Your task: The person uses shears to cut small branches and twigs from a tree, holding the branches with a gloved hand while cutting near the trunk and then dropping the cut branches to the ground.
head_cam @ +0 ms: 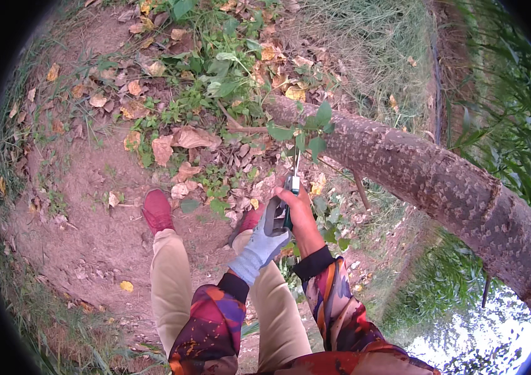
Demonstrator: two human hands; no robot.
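My right hand [305, 218], bare, is closed around a hand tool [295, 183] with a dark green handle and a bright metal collar. A slim metal blade or rod points away from me out of the tool. My left hand [265, 236] wears a grey work glove, and its fingers wrap the tool's left side against my right hand. Just beyond the tool's tip, a sprig of green leaves [310, 129] overlaps the tip and a thick leaning tree trunk [415, 166]. Whether the tip touches the sprig or bark cannot be made out.
The rough trunk arches from the ground ahead to the right edge. A thin side stem [360, 190] stands below it. Dry leaves [195, 138] and low weeds [218, 75] cover the soil. My red shoes [157, 210] stand on bare earth [96, 225].
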